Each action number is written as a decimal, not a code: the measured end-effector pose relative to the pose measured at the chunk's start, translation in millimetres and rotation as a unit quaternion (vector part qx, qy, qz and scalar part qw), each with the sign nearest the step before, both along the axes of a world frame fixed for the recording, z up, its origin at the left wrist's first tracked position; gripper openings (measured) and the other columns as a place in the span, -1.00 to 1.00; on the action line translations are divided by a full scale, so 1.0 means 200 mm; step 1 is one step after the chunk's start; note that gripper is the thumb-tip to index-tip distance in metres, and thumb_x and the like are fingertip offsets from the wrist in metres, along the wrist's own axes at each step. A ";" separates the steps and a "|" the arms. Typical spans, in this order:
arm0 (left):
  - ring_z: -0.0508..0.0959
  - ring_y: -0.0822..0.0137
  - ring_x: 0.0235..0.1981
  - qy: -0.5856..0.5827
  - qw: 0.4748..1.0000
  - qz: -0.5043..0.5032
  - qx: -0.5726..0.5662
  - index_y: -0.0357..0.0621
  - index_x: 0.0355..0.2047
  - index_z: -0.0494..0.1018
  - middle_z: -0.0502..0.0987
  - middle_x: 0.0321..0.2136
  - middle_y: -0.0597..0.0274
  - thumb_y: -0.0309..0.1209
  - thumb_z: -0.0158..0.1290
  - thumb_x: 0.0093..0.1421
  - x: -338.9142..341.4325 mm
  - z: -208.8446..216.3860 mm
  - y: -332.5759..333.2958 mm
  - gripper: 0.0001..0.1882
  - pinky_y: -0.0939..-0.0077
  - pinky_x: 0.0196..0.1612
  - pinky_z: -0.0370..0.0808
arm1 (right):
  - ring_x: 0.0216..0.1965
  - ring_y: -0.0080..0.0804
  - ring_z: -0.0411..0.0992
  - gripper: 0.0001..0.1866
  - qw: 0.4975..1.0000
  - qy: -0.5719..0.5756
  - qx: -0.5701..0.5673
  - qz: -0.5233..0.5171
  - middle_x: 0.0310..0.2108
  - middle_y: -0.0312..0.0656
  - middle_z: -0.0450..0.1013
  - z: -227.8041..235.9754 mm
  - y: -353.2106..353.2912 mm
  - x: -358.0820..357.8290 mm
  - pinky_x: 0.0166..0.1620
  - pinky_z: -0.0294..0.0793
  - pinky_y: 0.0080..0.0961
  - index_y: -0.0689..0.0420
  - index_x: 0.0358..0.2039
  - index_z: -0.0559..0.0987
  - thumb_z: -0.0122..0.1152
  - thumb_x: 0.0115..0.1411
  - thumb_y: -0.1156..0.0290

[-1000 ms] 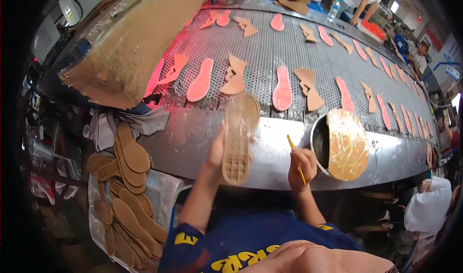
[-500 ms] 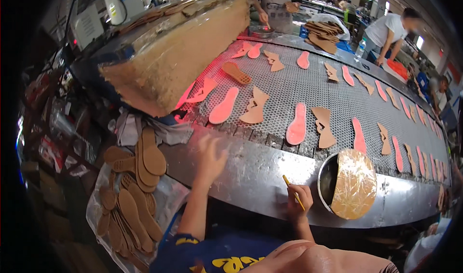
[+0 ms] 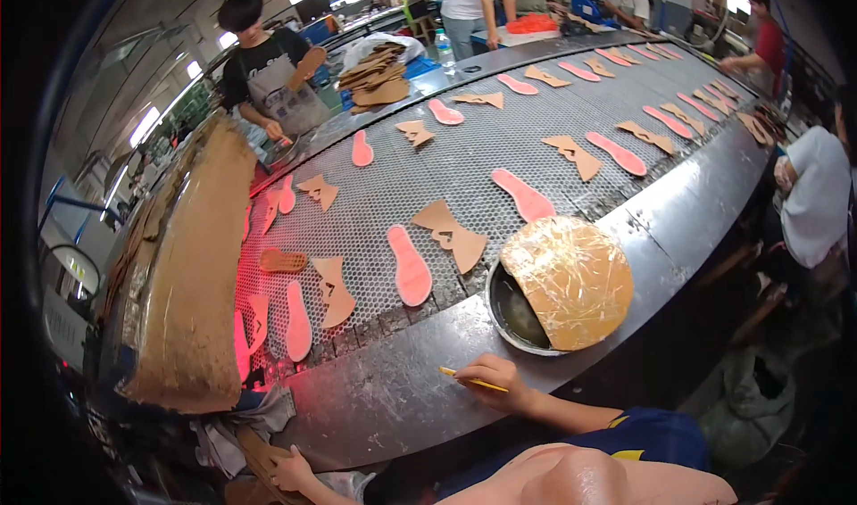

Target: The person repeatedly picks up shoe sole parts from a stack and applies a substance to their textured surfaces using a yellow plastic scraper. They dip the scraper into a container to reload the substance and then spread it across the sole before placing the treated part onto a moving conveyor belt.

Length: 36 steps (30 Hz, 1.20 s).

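Note:
My right hand (image 3: 502, 385) is closed around a thin yellow stick (image 3: 471, 378), like a pencil or brush handle, above the metal ledge (image 3: 384, 416). At the lower left, my left hand (image 3: 293, 469) has its fingers on the edge of a brown shoe sole (image 3: 257, 456) beside a grey cloth (image 3: 254, 420). Part of that sole drops out of the picture's lower edge. Past the ledge, pink-coated insoles (image 3: 409, 269) and brown cut-out pieces (image 3: 451, 235) lie on a mesh conveyor (image 3: 375, 211). A brown treaded sole (image 3: 283, 260) lies near the red-lit end.
A round metal pot (image 3: 502, 313), partly covered by a tape-wrapped brown board (image 3: 571, 282), stands on the ledge to the right. A large brown-covered hood (image 3: 192, 282) borders the conveyor's left end. Across it, a co-worker (image 3: 272, 72) holds a sole near stacked brown pieces (image 3: 375, 77).
The view has swung to the right. My left hand has gone from above the ledge down to the brown soles. The yellow stick is still in my right hand.

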State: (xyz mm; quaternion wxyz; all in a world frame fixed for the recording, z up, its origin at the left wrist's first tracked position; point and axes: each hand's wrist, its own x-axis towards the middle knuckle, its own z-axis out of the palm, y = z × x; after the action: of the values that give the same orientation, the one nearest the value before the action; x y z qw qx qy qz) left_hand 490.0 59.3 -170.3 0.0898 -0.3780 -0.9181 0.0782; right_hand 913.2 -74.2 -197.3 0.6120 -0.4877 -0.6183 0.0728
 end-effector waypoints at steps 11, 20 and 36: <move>0.55 -0.10 -0.24 0.129 0.733 -0.596 0.302 -0.31 -0.13 0.52 0.57 -0.24 -0.15 -0.35 0.01 0.14 0.12 0.36 -0.15 -0.66 0.11 -0.11 0.46 | -0.41 -0.16 0.45 -0.79 1.000 0.008 -0.009 0.014 -0.45 -0.14 0.44 -0.03 0.00 -0.02 -0.37 0.43 -0.32 0.10 -0.23 0.58 0.29 0.08 0.53; 0.52 -0.08 -0.13 -0.030 0.817 -0.472 0.331 -0.30 -0.03 0.45 0.54 -0.15 -0.15 -0.34 0.08 0.13 0.29 0.01 -0.30 -0.59 0.14 -0.01 0.42 | -0.41 -0.15 0.45 -0.77 1.000 0.024 -0.007 0.011 -0.46 -0.14 0.45 -0.07 0.05 -0.05 -0.37 0.43 -0.33 0.09 -0.23 0.58 0.30 0.06 0.54; 0.54 0.11 -0.08 -0.216 0.752 -0.306 0.542 -0.22 0.15 0.26 0.46 -0.01 -0.14 -0.31 0.16 0.20 0.22 0.07 -0.22 -0.44 0.30 -0.05 0.57 | -0.49 -0.24 0.44 -0.77 0.992 -0.065 0.061 -0.086 -0.49 -0.18 0.45 0.06 -0.07 0.01 -0.45 0.40 -0.38 0.17 -0.32 0.56 0.34 -0.04 0.64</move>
State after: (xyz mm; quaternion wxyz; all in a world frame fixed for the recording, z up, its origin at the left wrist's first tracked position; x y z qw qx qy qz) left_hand 533.2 16.2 -156.1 0.0979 -0.5337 -0.6361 -0.5486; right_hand 914.3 -88.9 -184.3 0.6035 -0.5040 -0.6159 -0.0496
